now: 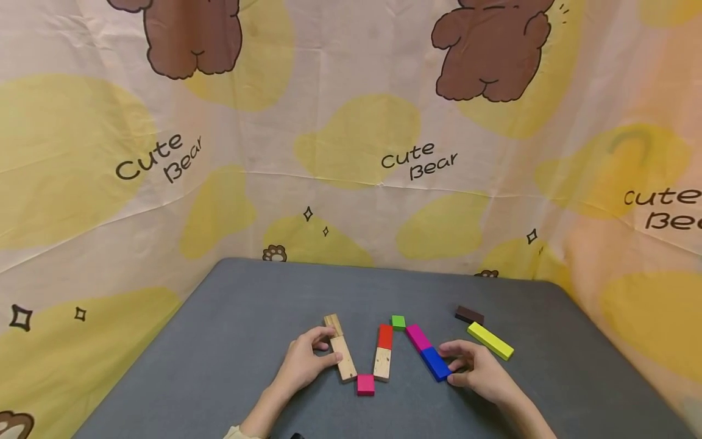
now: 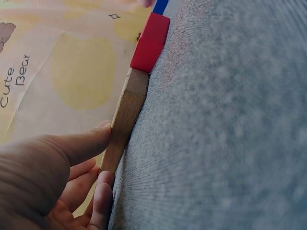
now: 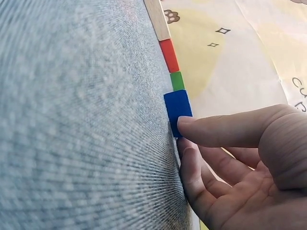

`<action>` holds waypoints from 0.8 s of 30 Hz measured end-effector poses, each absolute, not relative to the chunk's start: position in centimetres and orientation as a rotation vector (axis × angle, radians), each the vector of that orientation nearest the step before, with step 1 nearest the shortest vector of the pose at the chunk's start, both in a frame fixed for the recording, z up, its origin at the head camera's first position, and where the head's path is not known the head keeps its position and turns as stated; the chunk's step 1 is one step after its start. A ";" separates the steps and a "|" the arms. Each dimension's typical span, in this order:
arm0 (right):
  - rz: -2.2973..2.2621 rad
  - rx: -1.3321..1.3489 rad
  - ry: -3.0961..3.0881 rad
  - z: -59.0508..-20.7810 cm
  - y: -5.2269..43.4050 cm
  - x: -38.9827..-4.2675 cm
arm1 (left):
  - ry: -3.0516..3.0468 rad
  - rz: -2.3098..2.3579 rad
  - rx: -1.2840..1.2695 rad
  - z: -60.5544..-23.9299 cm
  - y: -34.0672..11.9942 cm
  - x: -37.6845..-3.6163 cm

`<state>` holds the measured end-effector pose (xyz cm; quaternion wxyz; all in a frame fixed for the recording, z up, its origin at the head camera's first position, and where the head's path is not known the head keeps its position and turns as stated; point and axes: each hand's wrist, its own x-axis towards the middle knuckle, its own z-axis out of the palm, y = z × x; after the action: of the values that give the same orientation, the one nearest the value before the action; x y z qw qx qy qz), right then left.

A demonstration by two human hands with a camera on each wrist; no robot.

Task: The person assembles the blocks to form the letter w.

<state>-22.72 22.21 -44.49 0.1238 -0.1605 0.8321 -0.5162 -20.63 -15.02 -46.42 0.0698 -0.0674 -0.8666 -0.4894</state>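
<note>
My left hand (image 1: 305, 360) holds a long plain wooden block (image 1: 343, 358) by its left side. A shorter wooden piece (image 1: 332, 323) lines up at that block's far end, beside my index finger. In the left wrist view the thumb lies on the wooden block (image 2: 122, 127), with other fingers bent at its end. My right hand (image 1: 478, 370) grips a blue block (image 1: 436, 364), which lies end to end with a magenta block (image 1: 418, 337). The right wrist view shows the thumb on the blue block (image 3: 177, 108) and fingers curled just below.
Between the hands, a pink cube (image 1: 365, 385), a wooden block (image 1: 382, 364), a red block (image 1: 386, 336) and a green cube (image 1: 398, 322) continue the zigzag. A dark brown block (image 1: 469, 315) and a yellow block (image 1: 490, 340) lie at the right on the grey table (image 1: 263, 292).
</note>
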 end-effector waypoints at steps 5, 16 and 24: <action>-1.502 -0.478 2.420 -44.4 22.2 -22.7 | -2.606 -1.469 -0.200 -46.4 -15.0 -20.6; -1.512 -0.455 2.400 -44.3 22.2 -22.5 | -2.600 -1.466 -0.213 -46.4 -15.0 -20.6; -1.508 -0.443 2.404 -44.4 22.2 -22.6 | -2.600 -1.455 -0.209 -46.5 -15.0 -20.6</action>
<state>-22.55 22.15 -44.45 0.1342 -0.1529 0.8295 -0.5201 -20.58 -15.04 -46.54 0.0774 -0.0698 -0.8680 -0.4856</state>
